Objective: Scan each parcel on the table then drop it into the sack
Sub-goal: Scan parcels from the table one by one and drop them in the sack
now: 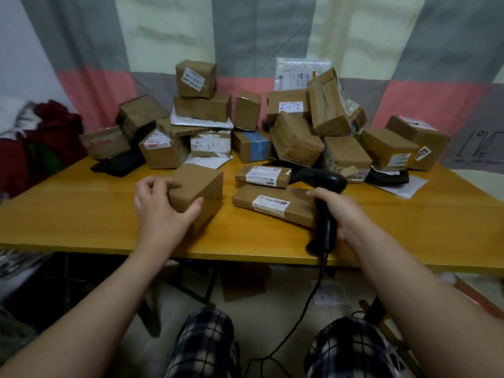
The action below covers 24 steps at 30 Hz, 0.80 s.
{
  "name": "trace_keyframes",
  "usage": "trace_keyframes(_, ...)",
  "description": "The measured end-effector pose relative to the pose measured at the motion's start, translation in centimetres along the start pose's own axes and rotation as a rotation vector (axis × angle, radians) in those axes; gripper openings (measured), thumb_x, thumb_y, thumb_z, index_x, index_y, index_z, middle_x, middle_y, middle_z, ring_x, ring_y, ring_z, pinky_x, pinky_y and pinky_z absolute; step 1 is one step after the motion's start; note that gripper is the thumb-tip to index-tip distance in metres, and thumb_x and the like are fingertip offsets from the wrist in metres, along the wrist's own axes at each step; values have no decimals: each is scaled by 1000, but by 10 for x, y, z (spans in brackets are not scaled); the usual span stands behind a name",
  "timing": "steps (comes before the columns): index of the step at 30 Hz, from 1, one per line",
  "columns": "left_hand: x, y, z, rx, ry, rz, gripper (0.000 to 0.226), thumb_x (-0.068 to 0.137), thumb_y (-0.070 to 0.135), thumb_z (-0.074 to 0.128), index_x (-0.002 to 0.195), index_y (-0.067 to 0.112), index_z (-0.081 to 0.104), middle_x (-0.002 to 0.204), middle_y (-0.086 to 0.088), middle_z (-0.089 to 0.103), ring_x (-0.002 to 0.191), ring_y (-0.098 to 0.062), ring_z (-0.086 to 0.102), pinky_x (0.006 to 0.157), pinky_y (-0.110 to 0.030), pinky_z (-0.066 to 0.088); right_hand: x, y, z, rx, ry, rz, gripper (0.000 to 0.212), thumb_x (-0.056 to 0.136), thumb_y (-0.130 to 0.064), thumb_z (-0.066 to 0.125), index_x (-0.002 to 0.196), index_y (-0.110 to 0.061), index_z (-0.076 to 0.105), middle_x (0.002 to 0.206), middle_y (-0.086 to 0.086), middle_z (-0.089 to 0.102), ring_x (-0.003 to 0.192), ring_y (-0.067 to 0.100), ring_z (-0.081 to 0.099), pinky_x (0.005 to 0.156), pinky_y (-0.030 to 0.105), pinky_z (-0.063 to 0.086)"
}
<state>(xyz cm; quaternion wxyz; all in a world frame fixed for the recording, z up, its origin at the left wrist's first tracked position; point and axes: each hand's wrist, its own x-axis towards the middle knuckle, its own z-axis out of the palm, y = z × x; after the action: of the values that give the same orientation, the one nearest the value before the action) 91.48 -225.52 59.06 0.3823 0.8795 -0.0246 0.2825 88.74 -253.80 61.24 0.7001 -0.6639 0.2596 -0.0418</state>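
The left grip [161, 205] is clasping the near end of a brown parcel [201, 189] lying at the front of the counter [81, 219], long axis running away from the person. The right grip [341, 214] is holding the scanner [327, 186] off to its right, nose aiming leftward; no label is showing.

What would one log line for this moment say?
left hand: grips brown box | right hand: holds scanner | table: parcel pile behind
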Motion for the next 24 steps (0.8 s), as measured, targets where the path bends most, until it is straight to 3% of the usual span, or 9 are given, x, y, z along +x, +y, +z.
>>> trace_keyframes(3,2,-5,-9,-205,3,-83,38,82,33,72,106,19,46,120,-1,34,106,-16,40,92,-23,33,1,-2,22,-96,80,-212,28,77,-31,76,99,-20,62,96,1,63,93,19,56,73,31,43)
trace_keyframes(6,5,-10,-10,-327,-78,-198,27,87,39,65,99,21,48,115,-1,46,103,-17,46,85,-26,36,-15,-2,45,-120,-41,-360,16,79,-25,76,88,-28,62,90,-7,63,89,11,56,68,26,42)
trace_keyframes(9,6,-9,-10,-525,-212,-360,28,94,46,51,101,19,52,100,6,54,101,-19,55,71,-25,42,-29,3,68,-59,-237,-355,14,81,-23,75,87,-30,64,92,-8,67,92,9,60,74,25,45)
trace_keyframes(11,8,-8,-8,-509,-293,-417,29,97,49,43,102,21,53,96,9,55,93,-12,55,67,-25,40,-34,9,80,38,-343,-284,16,81,-20,74,93,-27,67,95,-3,71,94,15,65,79,30,51)
trace_keyframes(14,16,-14,-2,-177,-197,-272,24,102,38,39,98,16,51,97,-2,54,94,-22,52,74,-30,34,-34,18,94,81,-334,-224,22,80,-21,75,100,-23,66,99,6,72,97,22,68,93,43,53)
trace_keyframes(17,19,-18,-3,-173,-62,-47,17,100,33,45,97,17,49,102,-2,49,97,-15,46,84,-31,39,-33,23,97,122,-303,-201,17,81,-22,74,95,-23,65,95,5,72,95,22,68,95,45,51)
trace_keyframes(19,16,-17,-6,-225,-176,65,27,92,51,50,101,25,51,112,3,44,105,-9,43,94,-27,38,-33,24,95,140,-296,-210,15,82,-22,73,94,-24,64,95,4,71,95,20,67,95,44,51)
trace_keyframes(21,10,-18,-10,-188,-336,93,56,73,70,54,114,33,48,124,7,34,118,-8,36,101,-26,32,-33,24,94,128,-289,-238,16,82,-23,73,95,-25,64,97,3,71,97,20,66,96,44,51)
trace_keyframes(24,-2,-26,-16,-233,-450,-29,88,69,54,78,140,36,29,139,5,24,122,-10,35,100,-25,38,-32,26,91,93,-275,-284,25,80,-26,74,103,-25,64,104,2,70,103,18,64,97,43,49)
